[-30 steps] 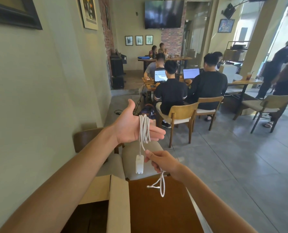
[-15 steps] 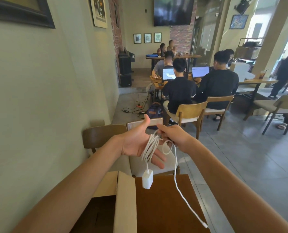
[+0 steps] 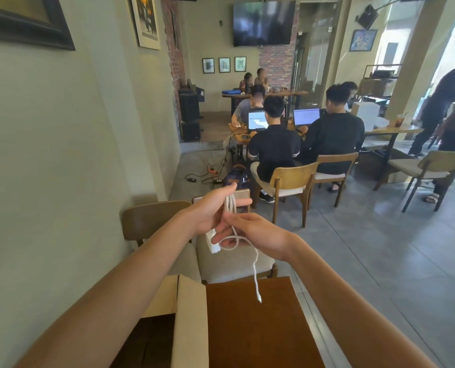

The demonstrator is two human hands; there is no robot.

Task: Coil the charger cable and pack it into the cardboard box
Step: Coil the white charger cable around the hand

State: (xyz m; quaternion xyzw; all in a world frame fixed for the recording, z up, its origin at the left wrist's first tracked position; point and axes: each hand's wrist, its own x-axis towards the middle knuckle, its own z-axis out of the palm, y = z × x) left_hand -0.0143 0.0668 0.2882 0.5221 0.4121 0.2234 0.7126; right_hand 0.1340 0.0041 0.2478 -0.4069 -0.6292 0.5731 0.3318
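The white charger cable (image 3: pixel 231 205) is looped several times around my left hand (image 3: pixel 215 208), held up in front of me. The white charger brick (image 3: pixel 212 243) hangs under that hand's fingers. My right hand (image 3: pixel 258 233) pinches the cable just below the coil, where one loose loop curls out. The free end with its plug (image 3: pixel 258 297) dangles over the brown table (image 3: pixel 255 328). The open cardboard box (image 3: pixel 189 314) stands at the table's left, below my left forearm, flaps raised.
Two cushioned chairs (image 3: pixel 229 261) stand just beyond the table, against the left wall. Further off, several people sit at tables with laptops (image 3: pixel 306 118). A backpack (image 3: pixel 237 177) and cords lie on the grey floor. Someone walks at the far right.
My right hand came in from above the coil to just below it, wrapping more cable onto my left hand. The hanging tail is much shorter. The brick sits higher, against my fingers.
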